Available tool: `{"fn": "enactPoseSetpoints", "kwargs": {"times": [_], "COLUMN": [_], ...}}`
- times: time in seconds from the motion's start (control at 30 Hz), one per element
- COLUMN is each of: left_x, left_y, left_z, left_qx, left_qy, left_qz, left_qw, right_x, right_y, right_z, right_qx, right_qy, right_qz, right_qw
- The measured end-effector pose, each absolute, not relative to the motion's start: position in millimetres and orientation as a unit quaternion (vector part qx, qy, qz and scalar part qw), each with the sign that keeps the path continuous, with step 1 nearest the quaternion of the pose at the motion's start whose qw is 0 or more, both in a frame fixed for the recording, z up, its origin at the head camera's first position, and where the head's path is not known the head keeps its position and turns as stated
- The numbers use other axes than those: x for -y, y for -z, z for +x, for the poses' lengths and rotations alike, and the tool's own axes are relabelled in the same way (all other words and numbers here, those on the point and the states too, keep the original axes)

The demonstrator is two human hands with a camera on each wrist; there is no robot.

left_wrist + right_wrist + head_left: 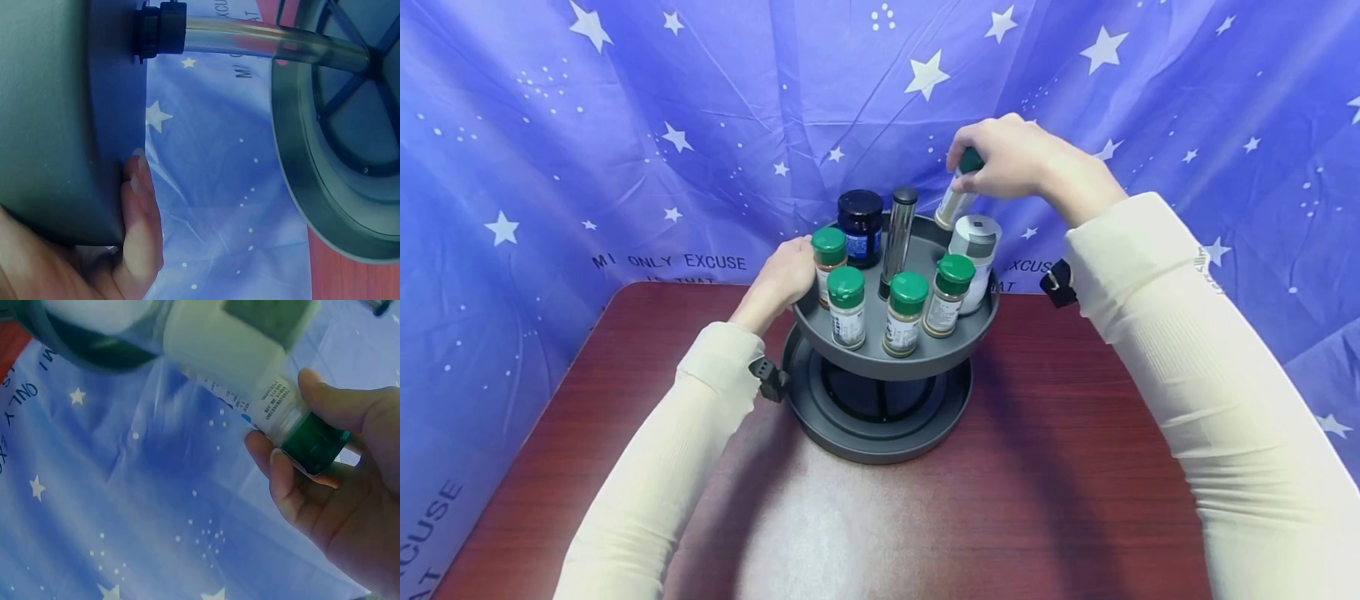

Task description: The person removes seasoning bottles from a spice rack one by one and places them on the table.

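At the far right of a grey two-tier turntable rack, my right hand (1006, 157) grips a spice jar (951, 204) by its green cap (312, 444). The jar is tilted, its bottom near the upper tray's back rim; whether it touches is unclear. My left hand (786, 271) holds the upper tray (887, 364) at its left edge, the fingers (142, 219) curled beneath it. Around the front of that tray stand green-capped spice jars (902, 321), upright. A white bottle with a grey cap (977, 250) stands at the right, and a dark jar (861, 225) at the back left.
A metal post (899, 242) rises through the upper tray's middle. Below it the lower tray (880, 450) rests on a reddish wooden table (1075, 467). Directly behind hangs a blue star-patterned cloth (737, 125), also along the left side.
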State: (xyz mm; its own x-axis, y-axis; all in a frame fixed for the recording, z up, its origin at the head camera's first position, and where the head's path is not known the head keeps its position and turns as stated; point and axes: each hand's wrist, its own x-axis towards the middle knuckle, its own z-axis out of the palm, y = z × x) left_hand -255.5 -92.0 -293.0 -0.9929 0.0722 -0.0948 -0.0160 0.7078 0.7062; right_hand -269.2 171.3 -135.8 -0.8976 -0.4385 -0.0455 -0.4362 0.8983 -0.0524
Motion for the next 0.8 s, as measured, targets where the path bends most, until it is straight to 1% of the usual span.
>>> {"fn": "enactPoseSetpoints", "kwargs": {"times": [0.2,0.33,0.6,0.8], "left_x": [93,95,96,97], "left_y": [294,294,293,293], "left_z": [-256,-258,-257,-260], "left_qx": [-0.924,-0.923,-0.922,-0.921], "left_qy": [-0.378,-0.379,-0.382,-0.385], "left_qz": [0.021,0.017,0.015,0.015], "left_qw": [0.057,0.064,0.063,0.059], "right_x": [-191,-201,-217,-229], "right_y": [130,129,129,127], "right_z": [-271,-274,-275,-278], "right_qx": [-0.977,-0.982,-0.987,-0.987], "right_qy": [0.022,0.021,0.02,0.002], "right_qz": [-0.21,-0.189,-0.157,-0.152], "right_qw": [0.01,0.01,0.032,0.054]}}
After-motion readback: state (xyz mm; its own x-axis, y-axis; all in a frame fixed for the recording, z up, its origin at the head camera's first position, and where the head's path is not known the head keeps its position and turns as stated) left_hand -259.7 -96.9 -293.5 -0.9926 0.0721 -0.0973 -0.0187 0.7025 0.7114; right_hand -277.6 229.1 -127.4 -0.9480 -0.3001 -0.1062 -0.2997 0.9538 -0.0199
